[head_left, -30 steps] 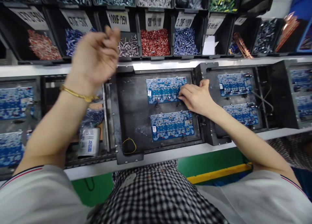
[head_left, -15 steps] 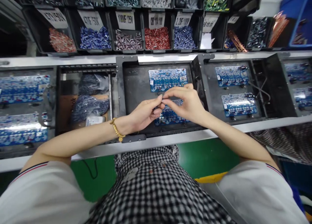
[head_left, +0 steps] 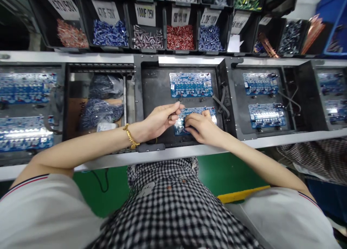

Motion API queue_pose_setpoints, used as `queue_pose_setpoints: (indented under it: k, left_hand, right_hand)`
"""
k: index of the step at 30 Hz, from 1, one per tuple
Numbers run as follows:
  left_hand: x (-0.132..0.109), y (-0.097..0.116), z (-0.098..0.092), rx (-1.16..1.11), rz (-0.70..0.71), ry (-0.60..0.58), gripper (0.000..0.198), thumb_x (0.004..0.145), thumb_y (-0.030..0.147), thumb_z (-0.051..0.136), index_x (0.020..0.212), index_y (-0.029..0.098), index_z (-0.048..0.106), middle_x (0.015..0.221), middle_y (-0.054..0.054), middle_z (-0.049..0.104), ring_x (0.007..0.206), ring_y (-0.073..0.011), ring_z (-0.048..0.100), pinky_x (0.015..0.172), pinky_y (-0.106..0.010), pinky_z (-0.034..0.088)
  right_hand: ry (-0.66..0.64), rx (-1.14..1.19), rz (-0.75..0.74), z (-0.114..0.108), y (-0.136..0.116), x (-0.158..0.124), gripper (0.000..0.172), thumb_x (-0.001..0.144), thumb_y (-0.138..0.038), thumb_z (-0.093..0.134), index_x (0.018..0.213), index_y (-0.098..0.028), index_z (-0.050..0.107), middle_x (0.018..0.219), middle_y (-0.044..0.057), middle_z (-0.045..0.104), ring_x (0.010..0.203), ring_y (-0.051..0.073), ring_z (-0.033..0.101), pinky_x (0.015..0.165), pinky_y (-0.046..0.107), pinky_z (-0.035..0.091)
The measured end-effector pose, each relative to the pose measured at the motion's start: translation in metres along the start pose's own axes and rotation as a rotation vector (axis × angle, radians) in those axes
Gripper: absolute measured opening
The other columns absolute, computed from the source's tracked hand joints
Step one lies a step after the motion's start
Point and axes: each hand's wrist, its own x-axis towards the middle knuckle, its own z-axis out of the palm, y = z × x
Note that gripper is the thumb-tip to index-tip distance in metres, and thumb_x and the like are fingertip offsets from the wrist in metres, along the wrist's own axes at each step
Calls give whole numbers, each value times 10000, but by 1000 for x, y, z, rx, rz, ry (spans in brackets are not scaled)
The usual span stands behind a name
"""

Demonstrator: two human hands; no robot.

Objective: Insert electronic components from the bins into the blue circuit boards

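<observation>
A black carrier tray (head_left: 154,90) in front of me holds two blue circuit boards. The far board (head_left: 191,84) lies uncovered. My right hand (head_left: 202,128) rests fingers-down on the near board (head_left: 187,113), pressing at its left part. My left hand (head_left: 158,119) hovers just left of that board, fingers curled and pinched as if around small parts that I cannot make out. A gold bracelet sits on my left wrist.
Labelled black bins of small components (head_left: 179,35) line the shelf behind the trays. More carriers with blue boards stand to the right (head_left: 261,97) and left (head_left: 25,108). An open bay (head_left: 100,101) at left holds bags of parts. A metal rail (head_left: 176,153) edges the line.
My left hand came down from the bins to the near board. My right hand left the far board, met the left hand above the near board, then pressed down onto it.
</observation>
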Motion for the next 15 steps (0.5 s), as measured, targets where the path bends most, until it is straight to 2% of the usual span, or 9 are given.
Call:
queue_pose_setpoints:
  k: [2,6,9,11,13,15]
  left_hand:
    - [-1,2,-1,-23,-35,1,237,936,121,441,863,24,644,624,-4,476,475,-29,401,428,-135,313]
    - [-4,6,-3,0,-21,24,233,902,1,401,949,22,628,716,-48,575,526,-42,453,491,-150,361]
    - [-4,5,-5,64,-22,30,205,933,119,452,837,55,621,787,-83,637,514,-39,449,480,-150,356]
    - [-3,3,-8,113,-33,11,250,933,197,490,772,61,623,694,-55,603,461,-25,389,423,-138,287]
    - [-2,2,-10,134,-36,-8,242,918,213,525,791,55,658,583,-2,501,426,-12,319,390,-131,210]
    - [-3,1,-12,111,-39,-20,176,898,144,541,872,52,689,603,2,486,446,-9,338,403,-124,229]
  right_hand:
    - [-2,-28,-29,-1,-1,1,140,899,-162,449,850,-147,579,927,68,650,868,197,575,717,322,201]
    - [27,-187,-66,1,-4,-2,157,907,-152,446,841,-135,587,929,83,663,837,205,567,719,333,196]
    - [57,-298,-83,5,-7,-4,182,921,-155,437,829,-133,592,939,85,673,822,203,560,718,342,192]
    - [72,-315,-97,6,-7,-5,183,924,-152,439,826,-126,591,938,85,672,814,200,560,711,342,193]
    - [77,-295,-107,5,-6,-5,167,919,-142,448,828,-120,587,937,87,668,813,201,564,704,340,196]
    - [72,-250,-103,5,-4,-5,150,914,-134,453,841,-122,583,937,88,667,824,205,568,700,338,200]
